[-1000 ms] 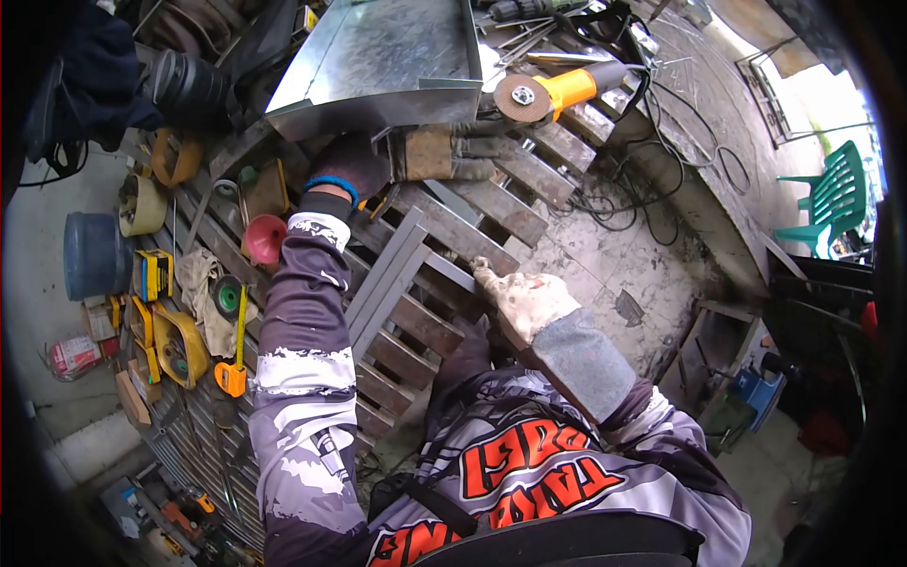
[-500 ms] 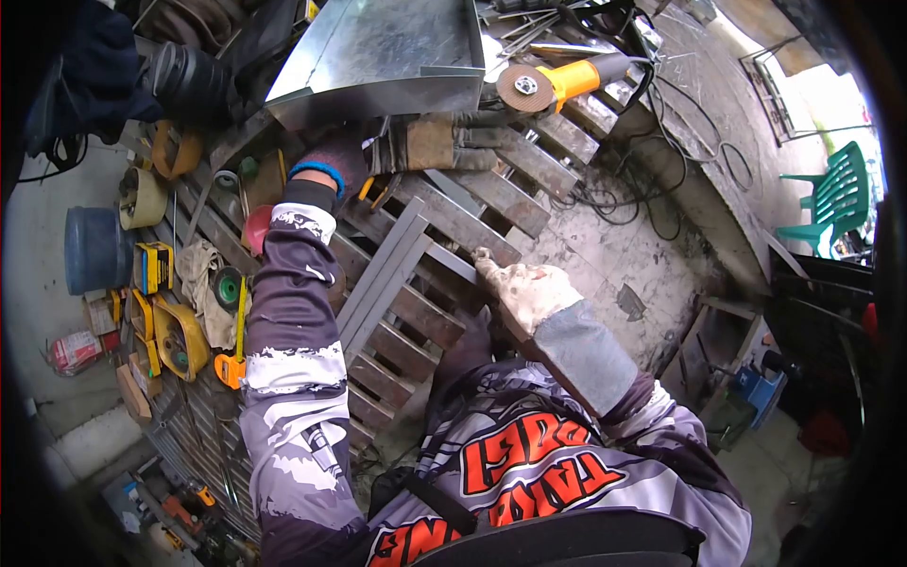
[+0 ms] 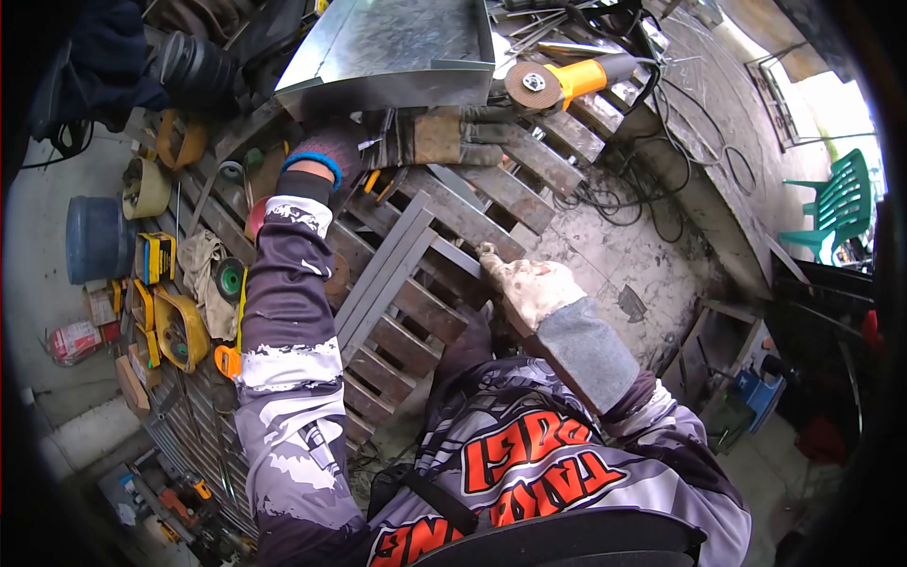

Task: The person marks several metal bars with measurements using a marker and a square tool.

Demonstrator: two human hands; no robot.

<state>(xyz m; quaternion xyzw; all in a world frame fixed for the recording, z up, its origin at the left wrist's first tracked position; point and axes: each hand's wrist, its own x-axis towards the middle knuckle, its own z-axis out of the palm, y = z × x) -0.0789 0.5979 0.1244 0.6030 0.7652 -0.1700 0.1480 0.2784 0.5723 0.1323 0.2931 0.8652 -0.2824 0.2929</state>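
Observation:
Two parallel grey steel bars with a shorter bar joined at an angle form a grey metal frame on the slatted metal bench. My right hand, in a pale leather glove with a grey cuff, is closed around the end of the short bar. My left hand, in a dark knit glove with a blue cuff, is beyond the frame, just below a shiny sheet-metal box. Its fingers are dark and partly hidden; a small silvery piece shows beside them. An empty brown-and-grey work glove lies to its right.
A yellow angle grinder rests at the bench's far edge, its cable curling right. Grinding discs, a yellow guard, a tape measure and a blue container are at left. A green chair stands far right.
My left hand has shifted slightly left, and the small silvery piece now shows beside it. The whole view has moved a little; my right hand stays at the bar end.

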